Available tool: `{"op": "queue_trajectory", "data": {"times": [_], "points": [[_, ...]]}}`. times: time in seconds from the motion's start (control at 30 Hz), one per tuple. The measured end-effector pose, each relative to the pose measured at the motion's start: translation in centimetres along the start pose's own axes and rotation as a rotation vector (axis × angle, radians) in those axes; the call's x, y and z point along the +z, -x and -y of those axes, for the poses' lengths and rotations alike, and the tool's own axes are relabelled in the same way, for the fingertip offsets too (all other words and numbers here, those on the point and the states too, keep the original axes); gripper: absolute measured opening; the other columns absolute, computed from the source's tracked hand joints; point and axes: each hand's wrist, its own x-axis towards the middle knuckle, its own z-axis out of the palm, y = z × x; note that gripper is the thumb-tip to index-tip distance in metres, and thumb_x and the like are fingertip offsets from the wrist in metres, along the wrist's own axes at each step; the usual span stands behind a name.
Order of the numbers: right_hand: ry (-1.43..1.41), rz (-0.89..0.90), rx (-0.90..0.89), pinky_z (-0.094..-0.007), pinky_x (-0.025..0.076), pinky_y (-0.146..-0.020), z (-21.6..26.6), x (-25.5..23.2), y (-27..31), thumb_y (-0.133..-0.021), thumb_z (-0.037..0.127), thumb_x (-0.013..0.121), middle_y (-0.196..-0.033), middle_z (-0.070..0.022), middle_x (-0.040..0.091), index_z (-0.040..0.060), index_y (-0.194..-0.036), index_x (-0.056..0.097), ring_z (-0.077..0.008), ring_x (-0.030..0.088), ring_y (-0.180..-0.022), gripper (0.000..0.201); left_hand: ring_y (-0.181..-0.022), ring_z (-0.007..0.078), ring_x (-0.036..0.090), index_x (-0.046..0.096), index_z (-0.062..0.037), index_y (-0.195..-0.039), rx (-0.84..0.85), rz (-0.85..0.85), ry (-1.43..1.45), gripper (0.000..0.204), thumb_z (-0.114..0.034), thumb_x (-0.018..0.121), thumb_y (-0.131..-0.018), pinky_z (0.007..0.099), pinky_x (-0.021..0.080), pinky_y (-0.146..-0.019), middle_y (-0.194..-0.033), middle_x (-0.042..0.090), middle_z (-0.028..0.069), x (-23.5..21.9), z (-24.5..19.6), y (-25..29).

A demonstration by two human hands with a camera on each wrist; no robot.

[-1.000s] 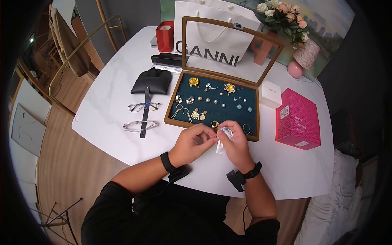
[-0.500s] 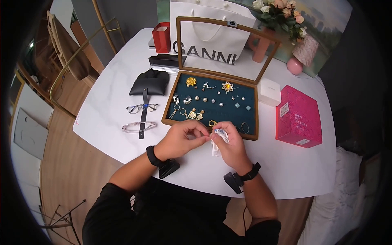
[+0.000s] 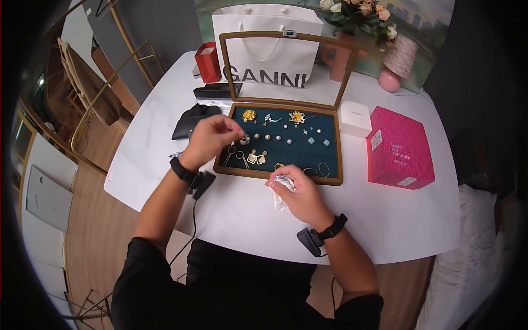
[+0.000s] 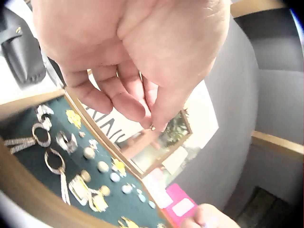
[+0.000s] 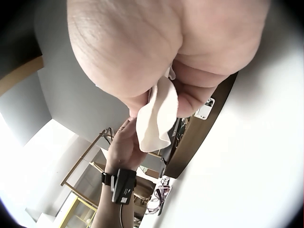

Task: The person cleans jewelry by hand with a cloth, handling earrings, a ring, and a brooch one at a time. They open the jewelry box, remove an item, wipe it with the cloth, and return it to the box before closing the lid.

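My left hand (image 3: 208, 142) is raised over the left side of an open wooden jewelry box (image 3: 339, 148) lined in dark green. Its thumb and forefinger pinch a tiny gold-coloured piece (image 4: 152, 127), too small to tell its kind. Below that hand in the left wrist view lie hoop earrings with dangling bars (image 4: 55, 162) and square gold earrings (image 4: 80, 189). Just in front of the box, my right hand (image 3: 303, 197) grips a crumpled white cloth (image 5: 154, 121), whose loose end hangs below the fingers. Pearl studs (image 3: 268, 137) and a flower brooch (image 3: 297, 116) sit in the box.
The box's glass lid (image 3: 345, 82) stands upright against a white paper bag (image 3: 264, 71). To the right are a small white box (image 3: 355, 118) and a pink box (image 3: 401, 148). A black pouch (image 3: 192, 122) lies left, partly behind my left hand.
My left hand has parted from the right hand and moved left and up over the box, pinching the tiny piece. The right hand stays near the front edge with the cloth.
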Motion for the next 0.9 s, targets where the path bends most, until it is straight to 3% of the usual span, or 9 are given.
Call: {"op": "queue_trajectory", "data": {"times": [0.1,0.23,0.27,0.37,0.6,0.9], "points": [[0.086,0.080,0.071,-0.0289,0.053,-0.102,0.8,-0.2,0.1,-0.109,0.009,0.071,-0.116,-0.0058,0.072,0.0023,-0.125,0.065,-0.0136,0.068,-0.112,0.018,-0.086,0.0079,0.072,0.077,-0.0023,-0.098,-0.091,-0.191,-0.296,0.010,-0.008,0.086,-0.095,0.0258,0.057,-0.080,-0.093,0.082,0.0027,-1.7,0.4,-3.1],[0.106,0.124,0.110,-0.0297,0.054,-0.100,1.0,-0.1,0.1,-0.108,0.010,0.073,-0.115,-0.0055,0.072,0.0024,-0.122,0.067,-0.0133,0.068,-0.110,0.018,-0.086,0.0207,0.080,0.082,-0.0006,-0.118,0.038,-0.217,-0.543,0.028,-0.015,0.087,-0.094,0.0334,0.061,-0.084,-0.098,0.084,0.0107,-2.4,3.2,-5.8],[0.114,0.129,0.113,-0.0297,0.054,-0.099,1.0,-0.1,0.2,-0.108,0.010,0.073,-0.115,-0.0054,0.072,0.0025,-0.122,0.068,-0.0132,0.068,-0.110,0.018,-0.090,0.0283,0.081,0.084,-0.0035,-0.119,0.102,-0.211,-0.647,0.031,-0.018,0.087,-0.092,0.0380,0.062,-0.086,-0.102,0.084,0.0148,-2.2,3.5,-6.2],[0.127,0.134,0.105,-0.0297,0.055,-0.096,0.5,-0.1,0.2,-0.107,0.011,0.074,-0.114,-0.0051,0.072,0.0030,-0.123,0.068,-0.0128,0.068,-0.109,0.019,-0.095,0.0331,0.079,0.086,-0.0049,-0.113,0.141,-0.130,-0.785,0.025,-0.019,0.087,-0.092,0.0417,0.060,-0.091,-0.107,0.083,0.0184,-1.8,4.1,-7.1],[0.138,0.146,0.131,-0.0289,0.056,-0.091,0.5,-0.2,0.3,-0.106,0.013,0.076,-0.113,-0.0049,0.074,0.0032,-0.124,0.068,-0.0119,0.069,-0.104,0.022,-0.098,0.0357,0.074,0.088,-0.0081,-0.098,0.184,-0.138,-0.874,0.018,-0.020,0.089,-0.085,0.0464,0.058,-0.091,-0.099,0.078,0.0165,-1.7,5.4,-8.6],[0.189,0.155,0.141,-0.0290,0.056,-0.092,1.1,-0.2,0.3,-0.107,0.015,0.076,-0.113,-0.0049,0.075,0.0034,-0.124,0.068,-0.0113,0.069,-0.104,0.022,-0.097,0.0363,0.074,0.088,-0.0080,-0.096,0.104,-0.113,-0.849,0.018,-0.022,0.091,-0.085,0.0464,0.058,-0.092,-0.098,0.076,0.0176,-2.1,5.8,-9.3]]}}
